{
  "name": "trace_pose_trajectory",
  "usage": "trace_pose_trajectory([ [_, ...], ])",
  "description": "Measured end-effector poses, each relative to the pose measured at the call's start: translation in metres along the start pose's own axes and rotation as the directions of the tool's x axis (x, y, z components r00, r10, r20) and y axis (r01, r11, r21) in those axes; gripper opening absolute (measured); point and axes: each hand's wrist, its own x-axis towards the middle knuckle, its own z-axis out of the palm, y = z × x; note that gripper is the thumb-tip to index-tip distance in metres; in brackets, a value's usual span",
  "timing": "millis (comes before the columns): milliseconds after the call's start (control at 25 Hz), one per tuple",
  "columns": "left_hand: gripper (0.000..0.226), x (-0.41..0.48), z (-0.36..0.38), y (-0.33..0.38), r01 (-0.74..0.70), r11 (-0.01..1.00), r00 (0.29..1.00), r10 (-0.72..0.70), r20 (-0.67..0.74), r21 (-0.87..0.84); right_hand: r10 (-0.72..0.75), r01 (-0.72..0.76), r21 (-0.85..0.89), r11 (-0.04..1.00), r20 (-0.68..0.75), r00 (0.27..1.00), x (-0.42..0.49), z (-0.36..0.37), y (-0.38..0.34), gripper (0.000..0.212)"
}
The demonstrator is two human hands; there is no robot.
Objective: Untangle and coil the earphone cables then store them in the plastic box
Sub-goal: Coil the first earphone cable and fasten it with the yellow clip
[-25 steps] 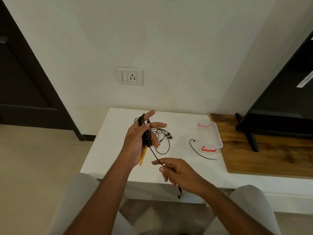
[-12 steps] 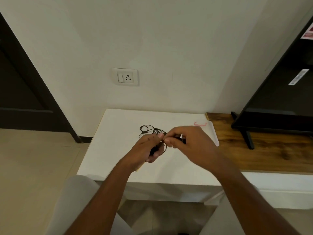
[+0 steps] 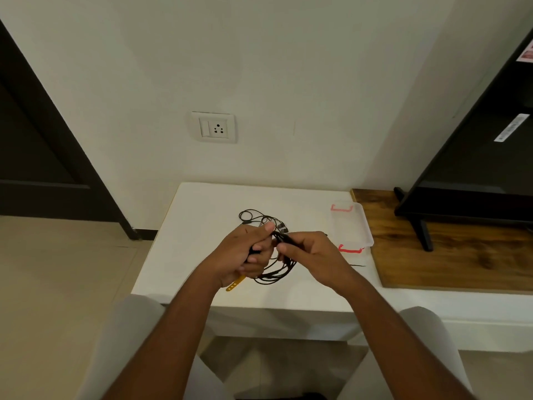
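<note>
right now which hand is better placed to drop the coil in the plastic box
Right. The plastic box sits on the table's right side, just beyond the right hand, which already has a grip on the black cable coil. The left hand would have to cross over.

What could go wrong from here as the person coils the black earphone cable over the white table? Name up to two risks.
1. The loops hanging below both hands look loose; they could slip from the left hand and right hand and tangle again.
2. A second cable lies on the table just behind the hands; it might snag in the coil.
</note>
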Motion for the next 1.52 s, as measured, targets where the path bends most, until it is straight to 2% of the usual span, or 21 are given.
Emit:
trace_pose_trajectory([
  [80,0.044,0.003,-0.001,-0.001,-0.024,0.999,0.996,0.027,-0.084,0.045,0.018,-0.016,0.023,1.0,-0.116,0.993,0.001,0.001,0.003,0.014],
  [160,0.038,0.008,0.0,-0.005,-0.049,0.997,0.989,0.057,-0.134,0.064,0.073,-0.048,0.146,0.988,-0.173,0.982,-0.001,0.001,0.005,0.017],
  [280,0.03,0.012,-0.001,-0.01,-0.068,0.996,0.987,0.076,-0.144,0.06,0.197,-0.123,0.435,0.892,-0.128,0.972,-0.003,0.006,0.006,0.027],
  [400,0.025,0.012,-0.003,-0.012,-0.05,0.998,0.989,0.054,-0.136,0.036,0.255,-0.144,0.592,0.793,-0.107,0.961,-0.002,0.008,0.008,0.031],
  [520,0.02,0.013,-0.006,-0.013,-0.025,0.998,0.988,0.033,-0.152,0.055,0.306,-0.153,0.635,0.757,-0.138,0.942,-0.001,0.012,0.011,0.029],
  [800,0.013,0.012,-0.005,-0.012,0.078,0.989,0.989,-0.06,-0.134,0.128,0.356,-0.188,0.549,0.814,-0.216,0.909,0.002,0.011,0.013,0.028],
  [840,0.015,0.013,-0.003,-0.012,0.069,0.994,0.991,-0.058,-0.122,0.085,0.357,-0.176,0.558,0.811,-0.233,0.905,0.002,0.011,0.012,0.028],
  [960,0.023,0.019,0.009,-0.017,0.002,0.973,0.996,-0.021,-0.082,-0.229,0.356,-0.076,0.642,0.763,-0.318,0.879,0.002,0.018,0.011,0.028],
  [1000,0.027,0.021,0.013,-0.019,-0.019,0.96,0.997,-0.003,-0.077,-0.281,0.379,-0.046,0.69,0.722,-0.339,0.861,0.001,0.022,0.012,0.028],
  [1080,0.028,0.024,0.018,-0.021,-0.024,0.971,0.997,0.005,-0.081,-0.238,0.428,-0.05,0.747,0.663,-0.324,0.843,-0.006,0.027,0.016,0.029],
  [1120,0.027,0.024,0.018,-0.022,-0.004,0.984,0.997,-0.01,-0.081,-0.178,0.441,-0.104,0.721,0.685,-0.297,0.847,-0.011,0.028,0.02,0.027],
  [1200,0.025,0.022,0.014,-0.021,0.076,0.997,0.997,-0.076,-0.032,-0.016,0.403,-0.249,0.459,0.853,-0.276,0.872,-0.022,0.024,0.032,0.015],
  [1240,0.023,0.021,0.012,-0.02,0.121,0.99,0.992,-0.122,0.013,0.074,0.355,-0.28,0.283,0.917,-0.262,0.898,-0.026,0.02,0.037,0.021],
  [1320,0.021,0.018,0.009,-0.02,0.203,0.958,0.973,-0.22,0.063,0.203,0.225,-0.22,0.049,0.974,-0.17,0.959,-0.026,0.013,0.039,0.043],
  [1400,0.016,0.017,0.009,-0.019,0.262,0.928,0.957,-0.284,0.05,0.266,0.144,-0.146,-0.021,0.989,-0.078,0.986,-0.024,0.01,0.034,0.045],
  [1520,0.005,0.014,0.008,-0.019,0.305,0.906,0.949,-0.315,-0.016,0.293,0.106,-0.107,0.004,0.994,-0.099,0.989,-0.022,0.008,0.033,0.035],
])
